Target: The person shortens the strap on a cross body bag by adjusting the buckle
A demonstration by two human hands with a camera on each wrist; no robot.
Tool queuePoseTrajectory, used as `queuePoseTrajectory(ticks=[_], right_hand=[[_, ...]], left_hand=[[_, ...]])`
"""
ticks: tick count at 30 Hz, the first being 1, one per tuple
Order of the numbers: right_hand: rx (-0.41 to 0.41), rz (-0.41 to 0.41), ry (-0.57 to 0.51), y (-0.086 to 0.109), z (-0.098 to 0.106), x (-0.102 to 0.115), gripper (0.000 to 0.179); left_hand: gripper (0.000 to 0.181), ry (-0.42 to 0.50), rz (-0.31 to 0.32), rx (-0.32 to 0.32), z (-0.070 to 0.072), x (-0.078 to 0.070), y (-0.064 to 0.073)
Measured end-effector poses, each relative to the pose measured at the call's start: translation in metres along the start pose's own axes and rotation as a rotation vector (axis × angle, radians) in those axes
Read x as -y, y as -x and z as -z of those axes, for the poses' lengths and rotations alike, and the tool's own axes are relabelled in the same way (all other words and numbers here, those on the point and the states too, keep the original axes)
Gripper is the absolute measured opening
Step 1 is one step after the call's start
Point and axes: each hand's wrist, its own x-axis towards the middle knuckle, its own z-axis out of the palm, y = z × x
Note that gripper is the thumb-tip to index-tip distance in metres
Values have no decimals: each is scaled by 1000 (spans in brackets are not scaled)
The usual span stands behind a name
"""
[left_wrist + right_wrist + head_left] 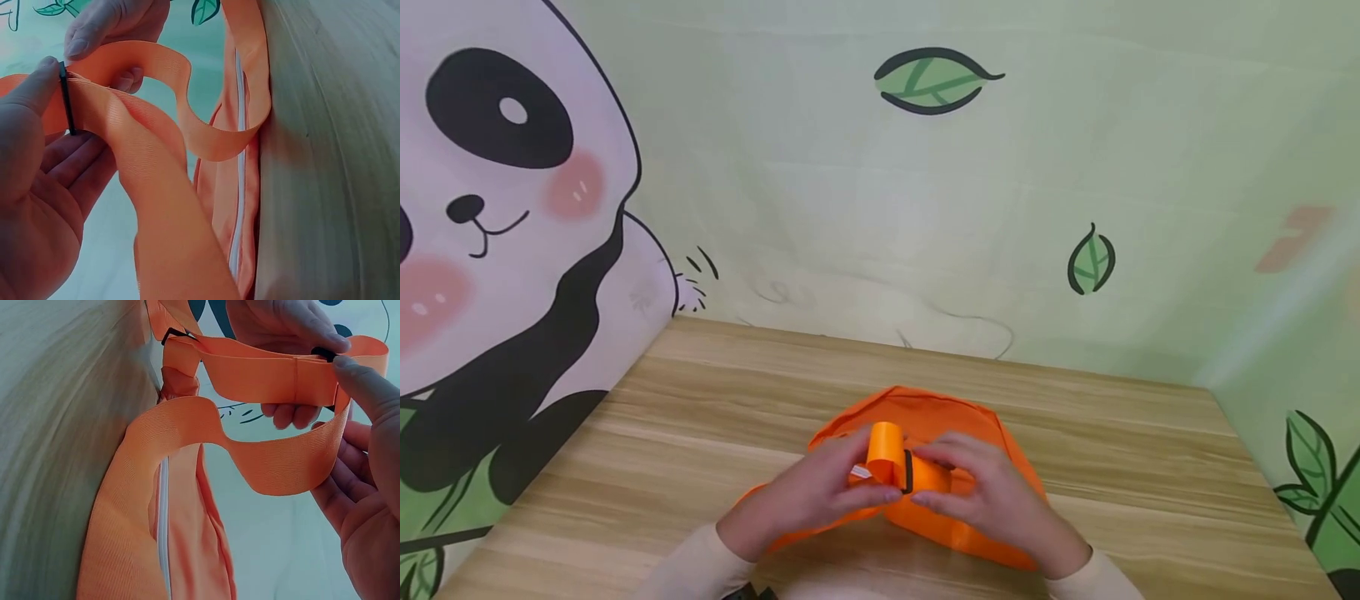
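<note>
An orange fabric bag (925, 406) lies on the table, with a pale zipper (239, 200) along it in the left wrist view. Above it, both hands hold its wide orange strap (887, 446) where it passes through a black strap slider (67, 97). My left hand (816, 483) pinches the strap and slider, its thumb against the slider's edge. My right hand (996, 496) grips the strap on the slider's other side between thumb and fingers. Loops of strap hang down from the hands. A second black fitting (178, 334) sits farther along the strap in the right wrist view.
The wood-grain table (1150, 467) extends around the bag. A pale green backdrop (775, 167) with leaves and a panda (512, 250) rises behind and beside it. A small dark object (748, 592) shows at the bottom edge.
</note>
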Motion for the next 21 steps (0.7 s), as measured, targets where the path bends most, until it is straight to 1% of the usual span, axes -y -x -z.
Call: queuePoseTrajectory(ticks=[3, 5, 7, 9, 13, 17, 21], right_hand=[[12, -3, 5, -1, 1, 1, 48], [25, -19, 9, -1, 1, 3, 47], [43, -48, 8, -2, 1, 4, 44], [60, -71, 7, -2, 0, 5, 41], [68, -95, -9, -1, -1, 4, 39], [59, -111, -16, 2, 0, 3, 40], [55, -103, -24, 3, 1, 1, 40]], left_hand=[[27, -54, 0, 34, 0, 0, -1], [31, -97, 19, 65, 1, 0, -2], [36, -129, 56, 98, 1, -1, -2], [41, -149, 72, 117, 0, 0, -2], [51, -161, 91, 120, -2, 2, -2], [47, -217, 86, 122, -5, 5, -2], [40, -246, 124, 115, -5, 6, 0]])
